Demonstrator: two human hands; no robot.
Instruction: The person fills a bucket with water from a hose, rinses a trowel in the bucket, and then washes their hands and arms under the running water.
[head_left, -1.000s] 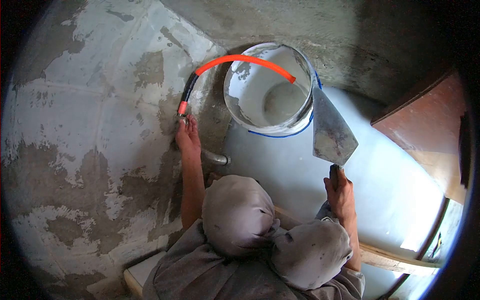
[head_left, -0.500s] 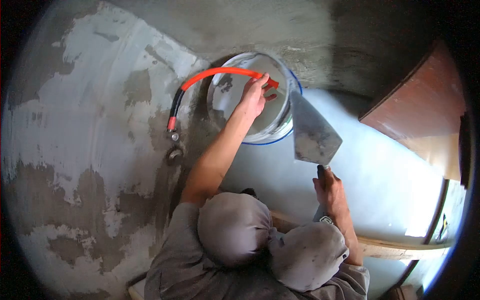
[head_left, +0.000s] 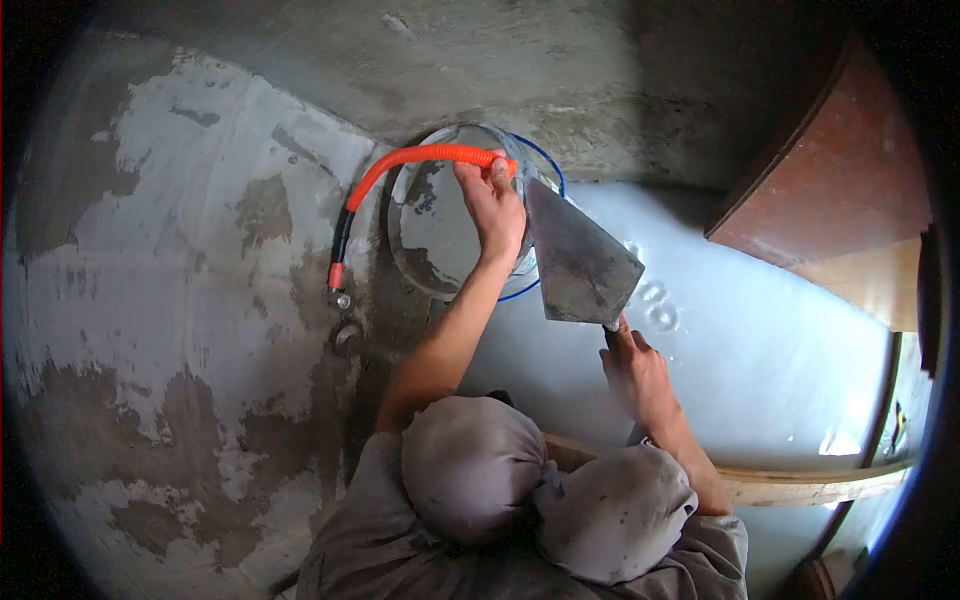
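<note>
A patchy wall point(head_left: 150, 210) is bounding the left side, with the bucket point(head_left: 410, 262) standing close to its corner. The pale surface point(head_left: 740, 350) is extending rightward as open room — a wooden beam point(head_left: 815, 487) and a brown panel point(head_left: 830, 165) are limiting it. The left hand point(head_left: 496, 208) is grasping the orange hose point(head_left: 420, 153) near its free end, above the bucket. The right hand point(head_left: 643, 375) is gripping the trowel point(head_left: 585, 260) by its handle — blade tip beside the bucket, contact unclear.

The left hand point(head_left: 495, 205), a second ago at the metal fitting point(head_left: 343, 300), now grips the orange hose point(head_left: 420, 153) by its free end, shifted to the bucket's point(head_left: 404, 215) 2 o'clock rim. Ring-shaped marks point(head_left: 658, 308) newly show toward the pointing trowel's point(head_left: 590, 265) 4 o'clock.
</note>
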